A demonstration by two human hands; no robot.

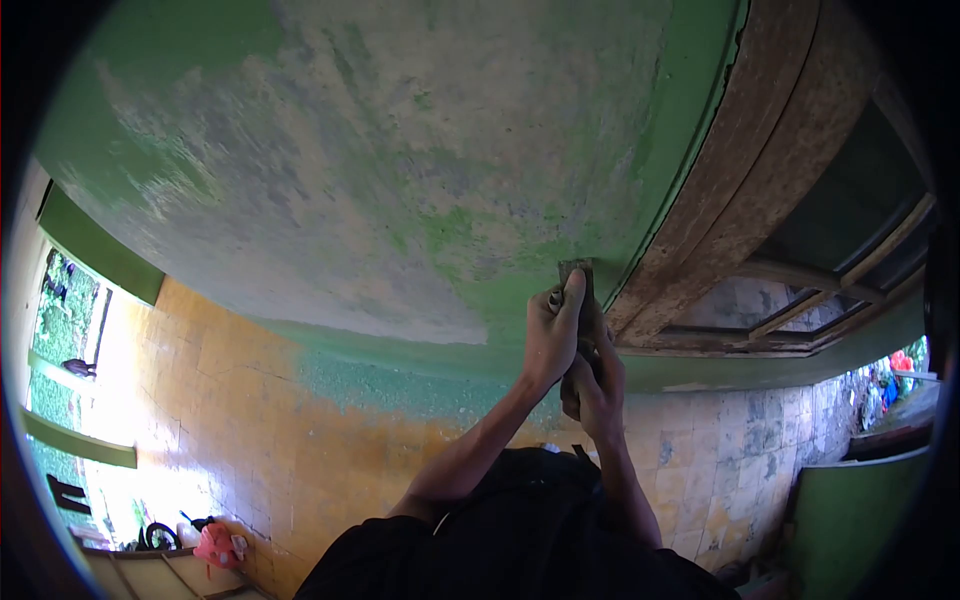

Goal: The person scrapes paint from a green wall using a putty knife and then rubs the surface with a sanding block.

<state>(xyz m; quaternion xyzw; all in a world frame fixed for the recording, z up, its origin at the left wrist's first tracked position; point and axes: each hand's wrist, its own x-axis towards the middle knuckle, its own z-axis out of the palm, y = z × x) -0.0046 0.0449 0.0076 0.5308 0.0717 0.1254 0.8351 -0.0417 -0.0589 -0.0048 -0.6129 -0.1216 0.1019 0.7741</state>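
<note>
A scraper [577, 267] with a short flat blade meets the green-painted wall [520, 292] close to the wooden window frame. My left hand [550, 335] is closed around the scraper just behind the blade, its thumb stretched along the tool. Lower down, my right hand [598, 385] is wrapped round the handle end, which the fingers largely hide. Around the blade the surface is green, while a wide pale patch [330, 200] of bared, streaky wall spreads up and to the left.
A worn wooden window frame [740, 190] with glass panes rises right of my hands. Below the wall runs a yellowish tiled floor [260, 400], dusted with green debris along its edge. A pink plastic bag [218, 545] lies at lower left; a green panel [855, 520] stands at lower right.
</note>
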